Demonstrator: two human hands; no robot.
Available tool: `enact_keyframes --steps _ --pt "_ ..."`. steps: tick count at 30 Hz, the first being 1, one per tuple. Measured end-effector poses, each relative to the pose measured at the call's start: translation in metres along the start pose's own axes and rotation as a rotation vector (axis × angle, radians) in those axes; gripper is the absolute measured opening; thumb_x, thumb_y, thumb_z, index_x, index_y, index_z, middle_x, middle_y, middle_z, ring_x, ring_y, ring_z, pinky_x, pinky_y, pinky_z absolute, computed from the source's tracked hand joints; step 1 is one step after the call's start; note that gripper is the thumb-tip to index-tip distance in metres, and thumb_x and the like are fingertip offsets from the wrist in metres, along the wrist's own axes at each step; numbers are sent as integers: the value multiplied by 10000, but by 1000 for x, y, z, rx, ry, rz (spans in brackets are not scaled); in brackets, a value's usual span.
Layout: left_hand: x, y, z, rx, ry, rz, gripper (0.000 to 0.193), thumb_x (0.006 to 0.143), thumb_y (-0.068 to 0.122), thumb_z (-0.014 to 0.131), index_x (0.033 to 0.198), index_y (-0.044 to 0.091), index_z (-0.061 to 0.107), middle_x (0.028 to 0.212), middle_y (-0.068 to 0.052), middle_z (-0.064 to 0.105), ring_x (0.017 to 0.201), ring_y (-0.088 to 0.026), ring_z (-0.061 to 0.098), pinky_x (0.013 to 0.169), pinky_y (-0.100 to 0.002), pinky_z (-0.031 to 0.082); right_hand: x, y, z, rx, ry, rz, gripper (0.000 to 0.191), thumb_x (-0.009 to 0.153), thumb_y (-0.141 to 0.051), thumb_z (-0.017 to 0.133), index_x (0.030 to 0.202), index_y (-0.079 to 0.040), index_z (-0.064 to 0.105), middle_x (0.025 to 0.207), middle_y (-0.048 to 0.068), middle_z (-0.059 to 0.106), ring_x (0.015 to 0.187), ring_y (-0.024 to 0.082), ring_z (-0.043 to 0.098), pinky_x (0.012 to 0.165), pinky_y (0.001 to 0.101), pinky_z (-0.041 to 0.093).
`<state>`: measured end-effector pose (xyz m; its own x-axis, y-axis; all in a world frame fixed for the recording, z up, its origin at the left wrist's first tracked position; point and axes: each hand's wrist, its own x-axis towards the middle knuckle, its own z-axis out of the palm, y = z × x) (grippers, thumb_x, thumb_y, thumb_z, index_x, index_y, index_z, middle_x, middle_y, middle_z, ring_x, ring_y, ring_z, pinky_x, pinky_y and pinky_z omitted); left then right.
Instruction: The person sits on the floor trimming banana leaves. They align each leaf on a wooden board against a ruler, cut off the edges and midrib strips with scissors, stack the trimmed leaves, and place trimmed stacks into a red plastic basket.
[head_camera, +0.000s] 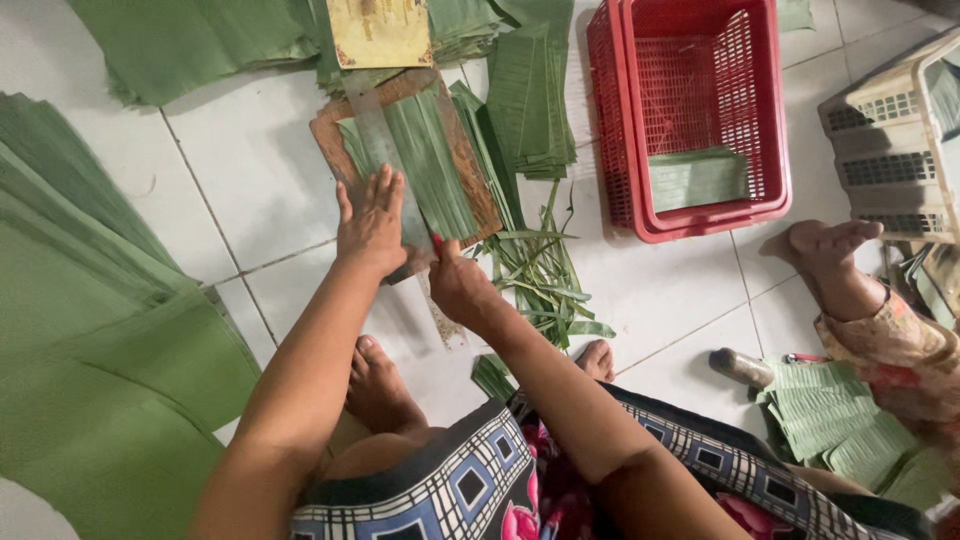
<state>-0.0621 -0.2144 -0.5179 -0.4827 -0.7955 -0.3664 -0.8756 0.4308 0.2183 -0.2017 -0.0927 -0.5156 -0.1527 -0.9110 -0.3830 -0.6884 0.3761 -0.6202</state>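
Right now your left hand (372, 222) lies flat, fingers spread, pinning the clear plastic ruler (385, 160) over green banana-leaf strips (432, 165) on the brown wooden board (470, 165). Your right hand (458, 283), fist closed on a red-handled cutter (437, 243), sits at the ruler's near end; the ruler's long axis runs away from you.

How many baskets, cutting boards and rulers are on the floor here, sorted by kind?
Red plastic baskets: 1
Cream plastic baskets: 1
Wooden cutting boards: 1
Clear rulers, pressed down by the left hand: 1
Total: 4
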Motion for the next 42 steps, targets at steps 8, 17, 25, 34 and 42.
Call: enact_keyframes --steps 8,17,25,34,42 --pt "-6 8 -18 -66 -94 -39 1306 708 588 837 1640 151 34 1731 -12 10 1578 -170 87 1245 -588 -70 -49 -5 -12 2 -23 4 265 1019 -198 505 1122 13 381 778 371 643 776 570 649 711 660 488" --pt "-1 1 0 -84 -73 -29 1324 699 589 846 1646 150 33 1735 -34 20 1584 -189 96 1247 -583 -49 -63 -4 -7 -55 -87 133 276 1023 -234 488 1153 -22 368 800 350 666 797 558 656 733 646 488" --pt "0 0 1 -103 -82 -26 1337 684 602 849 1646 162 30 1733 -31 5 1580 -187 76 1253 -565 -35 -77 7 -25 -203 -150 1 261 1009 -220 457 1132 4 403 837 324 677 771 517 673 697 608 520" --pt "-6 -1 2 -118 -12 17 1315 690 608 839 1633 112 66 1729 -55 39 1582 -201 103 1261 -588 1 -19 -58 -120 -175 -4 -27 341 1013 -287 497 1199 -11 423 788 342 682 784 546 661 750 642 489" --pt "-6 3 -14 -101 -88 -6 1279 726 548 843 1635 107 59 1733 -53 19 1590 -204 56 1264 -568 31 91 -66 -36 -120 67 31 389 1025 -359 466 1193 -14 403 884 371 679 856 565 664 783 639 506"
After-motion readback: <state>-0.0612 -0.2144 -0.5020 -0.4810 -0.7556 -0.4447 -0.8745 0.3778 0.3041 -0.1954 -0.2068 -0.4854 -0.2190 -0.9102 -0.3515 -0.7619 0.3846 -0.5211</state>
